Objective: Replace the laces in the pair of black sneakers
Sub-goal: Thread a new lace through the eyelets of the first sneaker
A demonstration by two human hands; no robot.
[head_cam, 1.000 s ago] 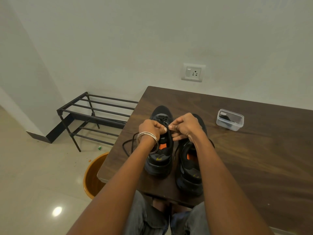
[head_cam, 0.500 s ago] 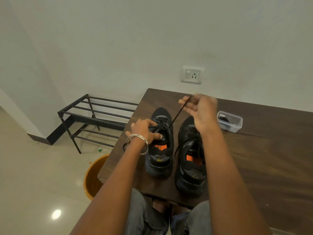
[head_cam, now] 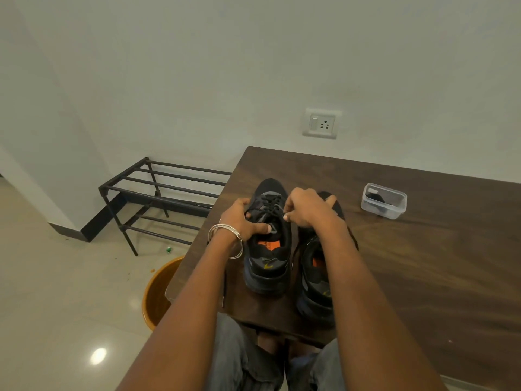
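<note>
so the person's left hand (head_cam: 242, 221) grips the left sneaker (head_cam: 267, 241) at its collar, thumb pressed into the opening just above the orange insole, fingers curled round the outer side. the right hand (head_cam: 307, 210) sits just across the tongue from that hold, its fingertips (head_cam: 286, 217) pinching the black lace (head_cam: 267, 206) at an upper eyelet. both sneakers stand on the table (head_cam: 423, 277), toes pointing away; the right sneaker (head_cam: 315, 277) lies just beside the gripped one, mostly under the right forearm, its lacing hidden. a loose lace end (head_cam: 224, 289) hangs over the table edge below the left wrist.

the step in hand looks like working the lace through the upper eyelets. doing it well likely means keeping the left hand firm on the collar so the sneaker does not slide toward the pull, and drawing the lace along the line of the eyelet rather than sideways, so it does not bind. a short pinch close to the eyelet gives better control. a clear box (head_cam: 383, 201) stands well off to the right of the pinching hand; what it holds is too dark to tell.
</note>
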